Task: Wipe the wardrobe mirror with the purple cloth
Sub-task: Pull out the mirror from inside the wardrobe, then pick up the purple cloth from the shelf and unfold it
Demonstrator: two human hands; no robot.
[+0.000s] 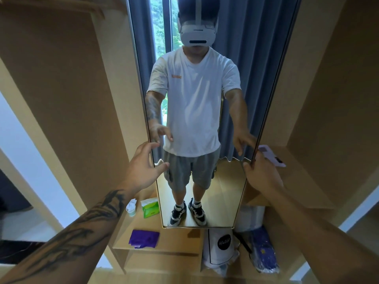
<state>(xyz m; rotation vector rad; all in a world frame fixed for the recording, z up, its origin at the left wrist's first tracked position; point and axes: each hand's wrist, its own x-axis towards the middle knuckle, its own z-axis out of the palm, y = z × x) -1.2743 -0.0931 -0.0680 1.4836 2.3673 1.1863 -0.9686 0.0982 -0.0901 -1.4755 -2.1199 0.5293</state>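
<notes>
- Straight ahead at twelve o'clock stands the wardrobe mirror (202, 111), a tall narrow panel set between pale wooden wardrobe compartments, and I face it squarely.
- My left hand (143, 167) is at about ten o'clock from the mirror's lower half, fingers spread wide and relaxed, holding nothing, its fingertips just at the mirror's left edge.
- My right hand (261, 173) is at about two o'clock, its fingers curled around the mirror's right edge; it appears to be gripping the frame, not any cloth.
- Down at seven o'clock, the purple cloth (144, 238) lies crumpled on a low wooden shelf (178, 240), just below the mirror's bottom corner and well apart from both hands.
- Beside it, further up the shelf at about eight o'clock, sit a green pack of wipes (150, 208) and a small white cup (131, 209); a white bag (222, 247) with a black round label sits at five o'clock.
- By my judgement, wiping has not begun: I seem to be steadying or positioning the mirror, with the cloth untouched.
- What comes next, I judge, is to drop my free left hand down to the shelf, pinch up the cloth, bunch it into a pad, and bring it flat against the glass while my right hand holds the panel firm.
</notes>
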